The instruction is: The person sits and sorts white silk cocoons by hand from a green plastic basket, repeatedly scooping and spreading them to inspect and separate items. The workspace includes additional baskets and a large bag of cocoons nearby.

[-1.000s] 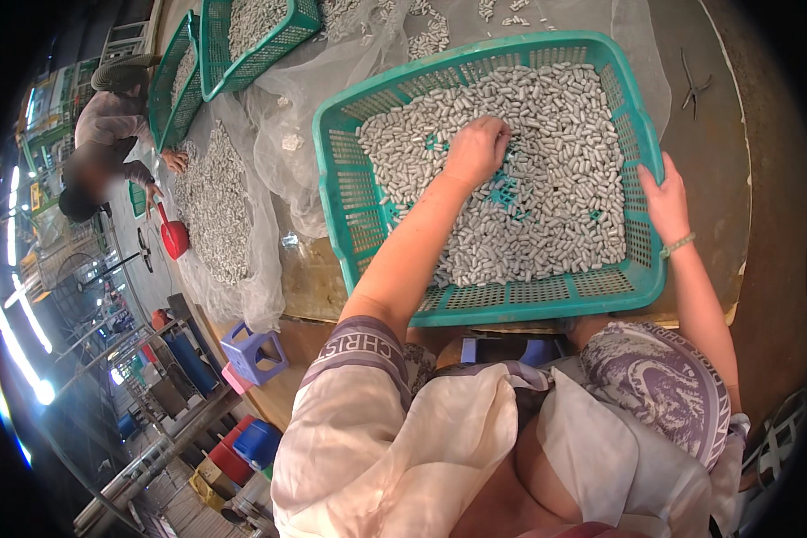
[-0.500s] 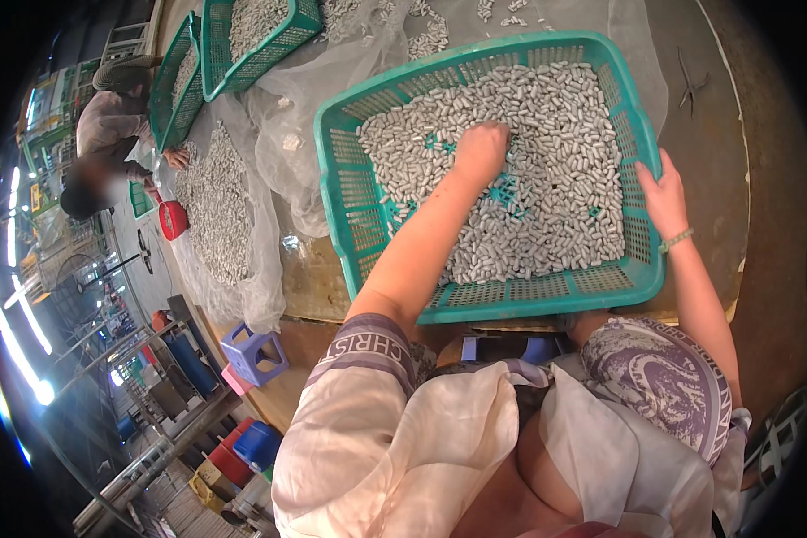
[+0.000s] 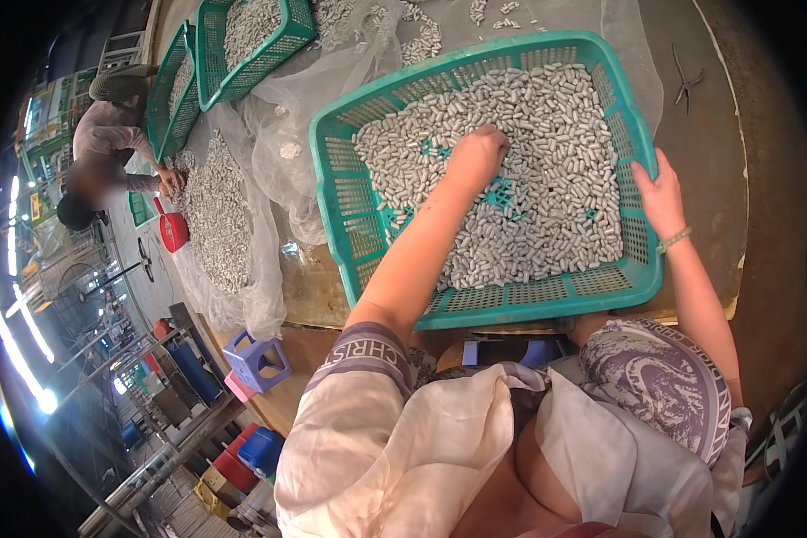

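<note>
In front of me a large green plastic basket (image 3: pixel 547 313) with slatted walls holds a layer of small, grey-white, capsule-shaped pieces (image 3: pixel 547 117). My left hand (image 3: pixel 475 163) reaches over the near side into its middle. Those fingers are curled down among the pieces, and their tips are hidden, so I cannot make out what they hold. Bare patches of the green basket floor show around that hand. At the right side, my right hand (image 3: pixel 662 197) grips the basket's rim, thumb over the inner edge.
Two more green baskets (image 3: pixel 258 67) of pieces stand at the far left. A heap of pieces (image 3: pixel 213 215) lies on clear plastic sheeting, beside a red scoop (image 3: pixel 172 230) and a co-worker (image 3: pixel 108 143). Pliers (image 3: pixel 686 82) lie right of my basket. A purple stool (image 3: pixel 258 360) stands lower left.
My left hand has shifted slightly left among the pieces. My right hand keeps its grip. The co-worker's hand has moved down onto the heap, and the red scoop now lies tilted.
</note>
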Available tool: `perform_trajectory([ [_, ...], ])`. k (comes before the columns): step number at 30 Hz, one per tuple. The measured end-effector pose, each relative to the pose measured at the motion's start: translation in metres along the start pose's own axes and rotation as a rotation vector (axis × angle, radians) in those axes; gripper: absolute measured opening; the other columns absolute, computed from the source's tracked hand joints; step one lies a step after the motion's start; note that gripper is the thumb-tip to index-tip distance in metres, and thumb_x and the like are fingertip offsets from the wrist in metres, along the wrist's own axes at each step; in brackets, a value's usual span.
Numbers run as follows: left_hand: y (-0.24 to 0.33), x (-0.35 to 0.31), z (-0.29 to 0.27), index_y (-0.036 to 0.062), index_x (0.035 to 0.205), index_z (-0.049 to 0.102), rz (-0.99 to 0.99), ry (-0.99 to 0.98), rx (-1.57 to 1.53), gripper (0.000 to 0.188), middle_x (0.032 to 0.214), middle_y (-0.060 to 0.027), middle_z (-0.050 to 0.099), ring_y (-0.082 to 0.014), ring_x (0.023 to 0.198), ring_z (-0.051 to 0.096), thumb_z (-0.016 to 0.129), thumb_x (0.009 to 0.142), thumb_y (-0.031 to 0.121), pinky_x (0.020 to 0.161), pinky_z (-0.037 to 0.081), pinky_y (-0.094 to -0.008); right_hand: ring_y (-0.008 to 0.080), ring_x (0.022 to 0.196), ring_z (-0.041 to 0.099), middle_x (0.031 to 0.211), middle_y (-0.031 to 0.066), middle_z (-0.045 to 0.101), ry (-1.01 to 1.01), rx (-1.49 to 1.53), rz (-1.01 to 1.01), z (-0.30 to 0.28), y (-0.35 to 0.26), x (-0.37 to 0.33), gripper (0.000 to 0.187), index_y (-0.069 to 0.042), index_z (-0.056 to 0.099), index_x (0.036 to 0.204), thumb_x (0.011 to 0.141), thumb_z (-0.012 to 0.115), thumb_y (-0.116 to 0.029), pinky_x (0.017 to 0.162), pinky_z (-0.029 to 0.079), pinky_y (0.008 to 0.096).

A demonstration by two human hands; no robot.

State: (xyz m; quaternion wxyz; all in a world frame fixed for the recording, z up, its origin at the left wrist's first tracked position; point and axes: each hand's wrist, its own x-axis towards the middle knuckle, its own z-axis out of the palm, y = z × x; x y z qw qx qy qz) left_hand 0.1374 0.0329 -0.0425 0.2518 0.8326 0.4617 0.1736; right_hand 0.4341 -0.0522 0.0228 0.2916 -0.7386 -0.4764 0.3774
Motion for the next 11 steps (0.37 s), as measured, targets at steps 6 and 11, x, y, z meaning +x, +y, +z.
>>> perform_trajectory([
  [6,0.000,0.000,0.002,0.0058,0.080,0.065,0.099,-0.007,-0.005,0.007,0.078,-0.0100,0.058,-0.0296,0.073,0.060,0.066,0.073,0.010,0.066,0.050,-0.0386,0.0282,0.083,0.062,0.092,0.0190,0.064,-0.004,0.051,-0.002,-0.001,0.006,0.000,0.037,0.007,0.051,0.109,0.085,0.058,-0.021,0.074,0.046,0.0345],
  [11,-0.006,0.004,0.009,0.0042,0.086,0.064,0.029,-0.031,0.019,0.012,0.080,-0.0109,0.058,-0.0316,0.074,0.060,0.064,0.075,0.009,0.067,0.049,-0.0389,0.0282,0.084,0.062,0.095,0.0184,0.064,-0.029,0.011,-0.021,-0.001,0.002,0.001,0.041,0.003,0.050,0.117,0.085,0.058,-0.020,0.076,0.046,0.0342],
])
